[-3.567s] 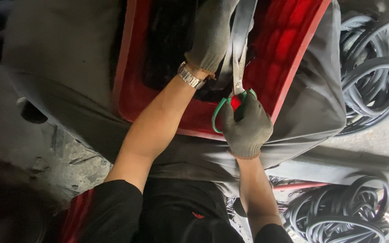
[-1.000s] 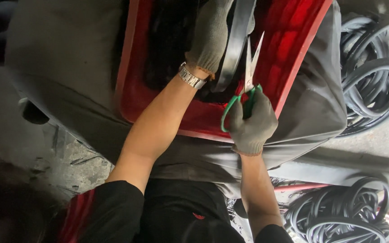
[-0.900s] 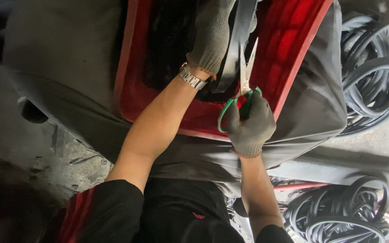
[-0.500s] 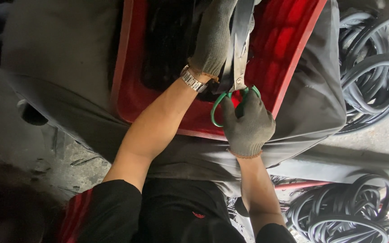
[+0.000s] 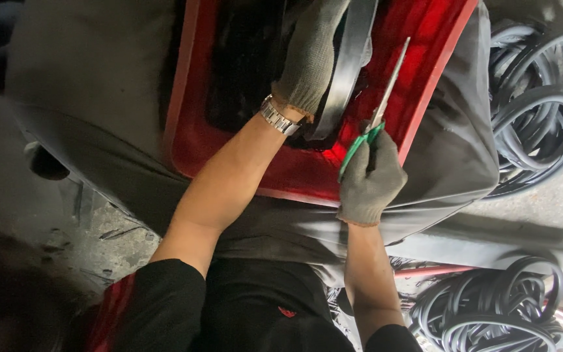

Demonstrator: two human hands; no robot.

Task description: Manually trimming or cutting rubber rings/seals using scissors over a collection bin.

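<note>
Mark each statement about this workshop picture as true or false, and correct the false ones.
1. The right hand holds green-handled scissors. True.
2. The left hand is bare. False: it wears a grey knitted glove.
3. The left hand grips a black rubber strip over a red tub. True.
4. A wristwatch sits on the right wrist. False: it is on the left wrist.
5. Coils of black rubber lie on the floor to the right of the tub. True.
</note>
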